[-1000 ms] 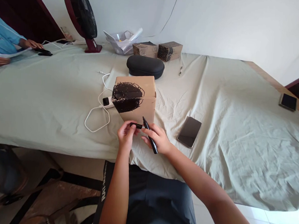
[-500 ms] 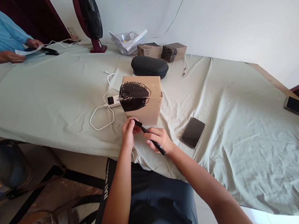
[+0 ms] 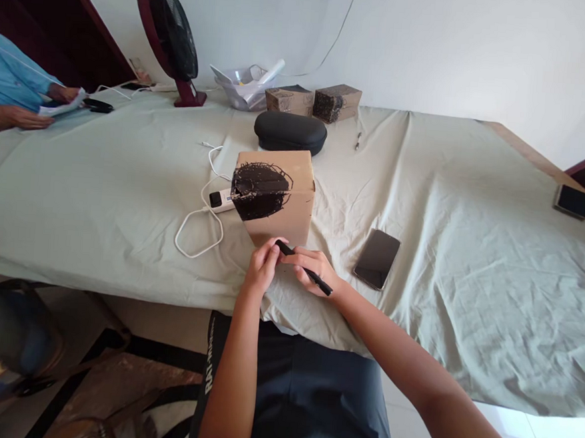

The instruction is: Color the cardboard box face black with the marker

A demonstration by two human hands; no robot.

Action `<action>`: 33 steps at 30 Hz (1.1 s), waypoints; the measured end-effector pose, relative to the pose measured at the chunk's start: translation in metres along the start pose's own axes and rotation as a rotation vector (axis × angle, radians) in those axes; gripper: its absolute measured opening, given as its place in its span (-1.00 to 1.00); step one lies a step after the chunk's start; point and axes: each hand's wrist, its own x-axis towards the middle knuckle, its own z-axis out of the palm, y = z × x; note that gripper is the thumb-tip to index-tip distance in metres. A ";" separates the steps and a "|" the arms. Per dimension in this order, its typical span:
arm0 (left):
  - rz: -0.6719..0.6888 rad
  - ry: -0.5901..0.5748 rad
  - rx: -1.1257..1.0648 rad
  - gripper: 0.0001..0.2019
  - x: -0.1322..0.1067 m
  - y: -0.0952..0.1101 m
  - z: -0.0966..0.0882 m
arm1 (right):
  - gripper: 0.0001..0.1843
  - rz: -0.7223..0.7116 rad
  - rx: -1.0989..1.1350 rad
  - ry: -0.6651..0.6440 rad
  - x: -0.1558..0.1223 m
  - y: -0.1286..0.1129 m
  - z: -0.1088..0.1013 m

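Note:
In front of me my left hand pinches the black cap of a marker. The black marker lies slantwise in my right hand, whose fingers are closed round its barrel. Cap and barrel now form one line, and the joint is partly behind my fingers. Just beyond both hands stands a cardboard box with a large scribbled black patch across its top and front. A phone lies dark-screened to the right of my right hand.
Left of the box lie a white power strip and a looped white cable. Behind it are a black case, two small cartons, a plastic basket and a fan. At far left, a person's hands hold paper.
The marker's tip showed between cap and barrel before; now the cap covers it. My left hand has moved slightly right, closer to my right hand.

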 end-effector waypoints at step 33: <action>-0.112 0.349 0.024 -0.45 -0.001 -0.007 0.006 | 0.22 1.634 -0.796 -0.069 -0.004 0.029 -0.104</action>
